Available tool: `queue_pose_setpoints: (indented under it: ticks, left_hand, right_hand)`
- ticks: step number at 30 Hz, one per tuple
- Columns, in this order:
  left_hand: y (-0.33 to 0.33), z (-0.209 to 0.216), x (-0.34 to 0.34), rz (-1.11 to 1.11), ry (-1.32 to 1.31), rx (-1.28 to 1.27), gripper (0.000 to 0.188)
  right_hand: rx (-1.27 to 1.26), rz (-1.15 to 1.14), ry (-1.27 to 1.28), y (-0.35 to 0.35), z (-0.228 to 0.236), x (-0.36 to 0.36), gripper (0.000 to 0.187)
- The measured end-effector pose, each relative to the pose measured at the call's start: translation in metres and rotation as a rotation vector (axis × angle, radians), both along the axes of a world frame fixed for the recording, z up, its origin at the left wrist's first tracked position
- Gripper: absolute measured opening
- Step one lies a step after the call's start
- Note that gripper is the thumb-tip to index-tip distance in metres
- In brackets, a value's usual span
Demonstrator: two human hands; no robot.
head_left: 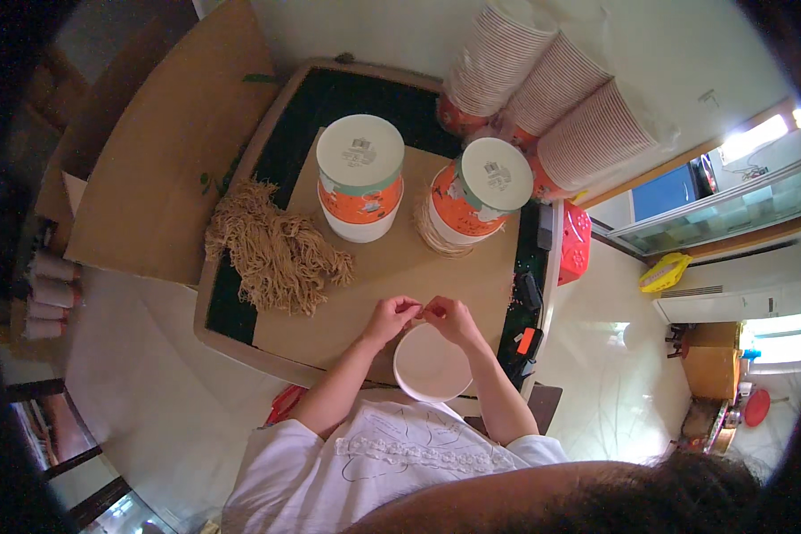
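My left hand [395,319] and my right hand [451,319] meet fingertip to fingertip at the far rim of a white paper tub [432,365]. Both pinch closed, but whatever lies between the fingers is too small to make out. The tub stands with its round mouth or base toward me, between my forearms at the table's near edge. Left of my hands lies a heap of tan twine [276,249]. Beyond them are two upturned stacks of orange and white tubs, a left stack [361,198] and a right stack [470,203], with tan cord loops around the foot of the right one.
A cardboard sheet [392,276] covers much of the dark green table. Tall plastic-wrapped stacks of tubs [543,98] lean at the back right. Small black and orange items [527,340] line the right edge. A red stool [575,242] stands beyond; a large cardboard panel [169,151] rises left.
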State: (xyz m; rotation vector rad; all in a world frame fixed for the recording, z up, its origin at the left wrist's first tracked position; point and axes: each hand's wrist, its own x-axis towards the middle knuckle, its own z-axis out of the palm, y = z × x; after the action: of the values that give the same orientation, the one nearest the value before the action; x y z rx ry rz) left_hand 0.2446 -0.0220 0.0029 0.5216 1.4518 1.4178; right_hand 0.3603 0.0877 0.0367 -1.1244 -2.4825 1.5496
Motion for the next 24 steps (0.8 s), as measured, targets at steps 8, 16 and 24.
queue_pose_setpoints:
  ticks: [8, 16, 24]
  left_hand:
    - [0.001, -0.002, 0.001, -0.033, -0.003, -0.045, 0.011]
    - [0.002, -0.006, -0.001, 0.048, 0.077, -0.064, 0.008]
    - [0.0, 0.004, -0.008, 0.073, -0.178, -0.13, 0.013]
  right_hand:
    - [-0.006, 0.009, 0.04, 0.0, 0.0, 0.001, 0.015]
    - [0.014, 0.023, -0.005, 0.0, 0.001, 0.001, 0.012]
    - [-0.025, -0.027, 0.073, -0.002, 0.003, -0.004, 0.012]
